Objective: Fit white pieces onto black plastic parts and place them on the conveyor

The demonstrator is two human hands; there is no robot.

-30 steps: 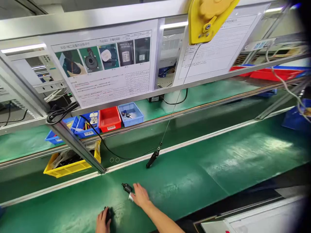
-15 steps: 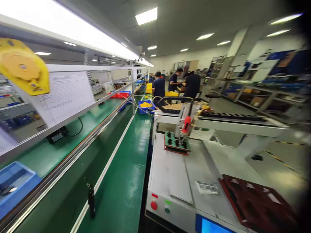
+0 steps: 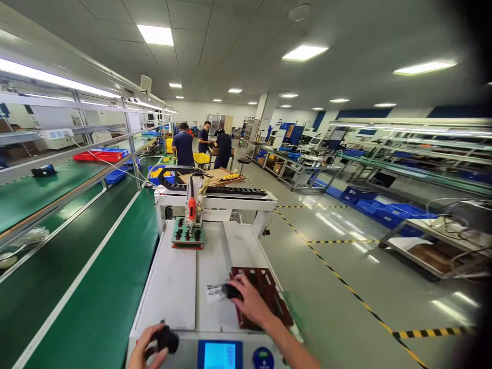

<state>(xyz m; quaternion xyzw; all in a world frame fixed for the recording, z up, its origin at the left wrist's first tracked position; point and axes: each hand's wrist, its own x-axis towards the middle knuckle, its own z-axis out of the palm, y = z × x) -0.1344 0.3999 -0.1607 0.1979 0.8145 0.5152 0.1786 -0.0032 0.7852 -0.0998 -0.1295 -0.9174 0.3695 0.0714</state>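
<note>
My left hand is at the machine's front edge, its fingers curled round a small black rounded part. My right hand reaches over the machine bed and grips another small black part by its near end. Beneath that hand lies a dark red-brown fixture plate with cut-outs, partly covered by the hand and forearm. A printed label sheet shows just left of the black part. What exactly the two black parts are I cannot make out.
A white desktop gantry machine carries a red-bodied tool head over a green fixture with black pieces. A blue screen is at its front. Green conveyor runs left. Several people stand farther back.
My view has swung to the right and both hands have come into sight, each with a black part. The black tool seen on the conveyor edge is out of view.
</note>
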